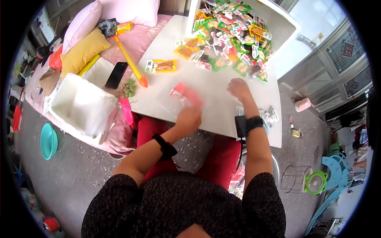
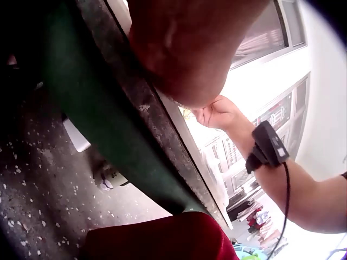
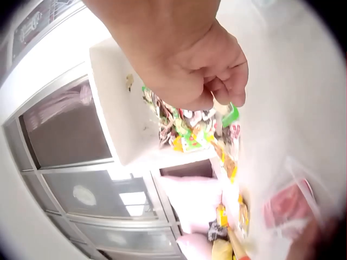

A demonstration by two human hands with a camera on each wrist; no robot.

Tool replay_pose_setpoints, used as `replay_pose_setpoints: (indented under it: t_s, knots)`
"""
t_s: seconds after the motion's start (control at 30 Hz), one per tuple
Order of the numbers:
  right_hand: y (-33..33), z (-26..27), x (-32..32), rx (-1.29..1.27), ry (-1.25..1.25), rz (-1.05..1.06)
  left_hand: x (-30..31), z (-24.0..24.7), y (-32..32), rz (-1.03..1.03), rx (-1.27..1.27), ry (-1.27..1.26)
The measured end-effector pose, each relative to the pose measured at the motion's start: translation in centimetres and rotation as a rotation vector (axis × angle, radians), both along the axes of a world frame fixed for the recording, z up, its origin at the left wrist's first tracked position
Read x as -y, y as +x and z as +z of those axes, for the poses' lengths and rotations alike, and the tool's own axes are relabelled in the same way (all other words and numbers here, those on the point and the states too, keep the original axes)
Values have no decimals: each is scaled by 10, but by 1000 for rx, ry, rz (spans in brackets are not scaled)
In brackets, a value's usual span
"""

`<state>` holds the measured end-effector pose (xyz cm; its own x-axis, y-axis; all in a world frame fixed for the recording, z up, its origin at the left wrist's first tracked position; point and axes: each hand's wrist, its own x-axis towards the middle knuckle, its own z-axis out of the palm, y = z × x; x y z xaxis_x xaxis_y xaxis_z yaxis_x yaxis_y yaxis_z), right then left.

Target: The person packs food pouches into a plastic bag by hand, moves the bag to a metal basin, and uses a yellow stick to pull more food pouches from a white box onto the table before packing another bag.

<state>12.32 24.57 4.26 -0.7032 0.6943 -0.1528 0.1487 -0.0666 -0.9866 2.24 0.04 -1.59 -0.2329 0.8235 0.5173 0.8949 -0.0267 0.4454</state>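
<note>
Holding the red packet (image 1: 186, 92) low over the table (image 1: 224, 115)

Your left hand (image 1: 188, 120) is at the table's near edge, and it's clamped on the clear plastic end of that red packet! Blur smears the packet, which is over the table's near half, stretching away from your fingers. The left wrist view hides those fingertips behind the hand itself.

Over to your right hand (image 1: 239, 89), above the table's right half: fingers curled in, well apart from the left, and you can't tell from here whether anything sits between them. Just beyond it, loose snack packets (image 1: 242, 67) spread across the table's far side, spilling from the big foam box (image 1: 283, 23) at the table's far right corner. What a heap in there!

A yellow-edged packet (image 1: 160, 66) lies alone on the table's far left part. Along the table's left edge runs a yellow stick (image 1: 131, 59) with orange ends, and left of the table come a black phone (image 1: 116, 75) and a second foam box (image 1: 75, 93), with a teal basin (image 1: 49, 141) on the floor farther out.
</note>
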Motion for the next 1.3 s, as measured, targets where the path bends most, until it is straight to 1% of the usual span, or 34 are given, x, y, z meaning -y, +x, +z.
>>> replay_pose_setpoints:
  t_s: [0.07,0.1,0.2,0.27,0.33,0.5,0.57,0.63,0.7,0.77,0.87,0.9,0.97,1.0,1.07,1.13,1.2,1.27,1.3]
  knots:
    - [-12,-44,-78,-11,125,25,0,-3,-2,-16,18,-7]
    - [-16,-50,-101,-56,129,19,1,-3,-3,-30,48,21]
    - [-38,-58,-137,-146,268,-16,-1,-4,-5,-73,94,84]
    - [-50,-55,-151,-90,506,30,-1,-4,-7,-94,89,71]
    - [-64,-50,-158,-23,661,48,-2,-1,-9,-110,90,56]
    - [-107,-47,-157,159,844,23,-2,6,-11,-142,105,39]
    - [-115,-35,-145,429,1192,-61,-3,6,-11,-133,94,60]
    - [-120,-54,-159,73,1168,-157,-4,4,-9,-133,84,67]
    - [-119,-61,-162,63,1211,-200,-2,4,-10,-128,66,58]
    - [-107,-53,-157,410,1333,-195,-1,1,-10,-127,73,44]
    - [-82,-35,-121,554,1280,-366,-1,2,-9,-125,65,52]
    - [-77,-19,-99,536,1047,-444,0,2,-8,-121,60,56]
    - [-58,-30,-100,-145,437,-485,0,-5,-6,-94,69,99]
    - [-46,-33,-97,-231,400,-465,-1,-6,-6,-79,73,123]
    - [-21,-40,-92,-399,322,-420,0,-1,-5,-60,49,85]
    - [0,-13,-53,-667,-171,-380,1,-2,-3,-32,26,57]
    - [22,0,-13,-638,-206,-356,1,-7,0,17,-1,40]
    - [40,7,20,-591,-219,-355,3,-1,4,60,-12,2]
    - [47,9,35,-581,-282,-357,5,1,7,81,-17,-22]
